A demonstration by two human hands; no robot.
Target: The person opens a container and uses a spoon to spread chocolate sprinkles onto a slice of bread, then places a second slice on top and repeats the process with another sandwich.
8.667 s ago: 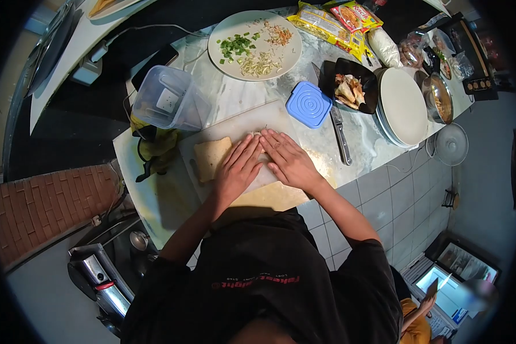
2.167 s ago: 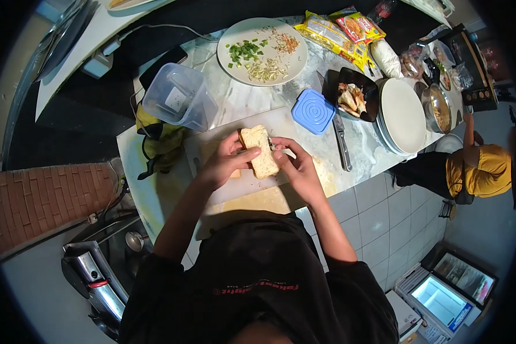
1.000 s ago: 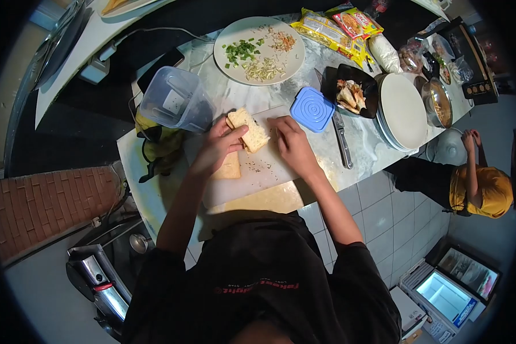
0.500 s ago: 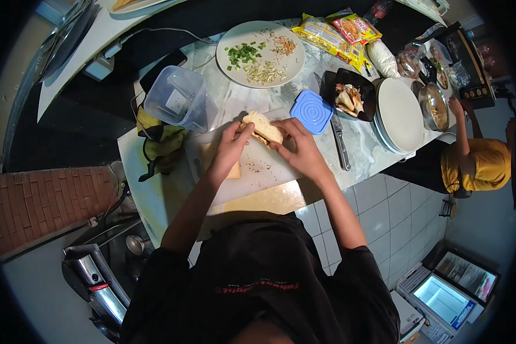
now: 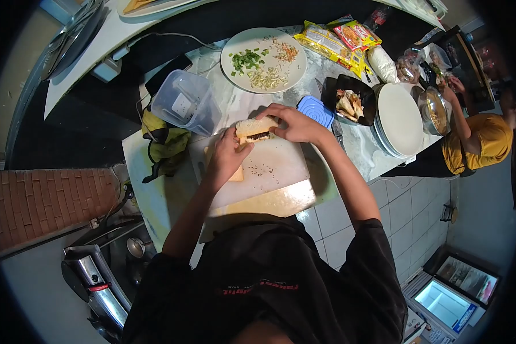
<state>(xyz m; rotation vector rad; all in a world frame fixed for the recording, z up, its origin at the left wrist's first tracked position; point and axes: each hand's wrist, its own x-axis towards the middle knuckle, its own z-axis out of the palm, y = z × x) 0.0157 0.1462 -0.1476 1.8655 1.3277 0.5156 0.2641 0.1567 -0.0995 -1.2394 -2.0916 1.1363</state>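
Observation:
Folded bread point(image 5: 254, 127) with a dark filling showing along its near side is held over the white cutting board point(image 5: 278, 166). My left hand point(image 5: 229, 155) grips its left end, thumb at the near side. The right end is between the fingers of my right hand point(image 5: 295, 123). Another slice of bread point(image 5: 237, 175) lies on the board, partly hidden behind my left hand and wrist. Dark crumbs are scattered on the board. A blue lid point(image 5: 315, 111) lies just beyond my right hand, and a clear plastic container point(image 5: 183, 103) stands beyond my left.
A plate point(image 5: 264, 83) holds chopped greens and shreds. Rightward are a black bowl point(image 5: 366, 86) of food pieces, a knife point(image 5: 337, 131), stacked plates point(image 5: 398, 120), yellow packets point(image 5: 327, 43) and a metal bowl point(image 5: 436, 112). A person in yellow point(image 5: 481, 140) stands at the right.
The bread has turned more level, its dark filling now showing more toward me. My right hand has moved over its right end. The other person's arms have shifted near the metal bowl.

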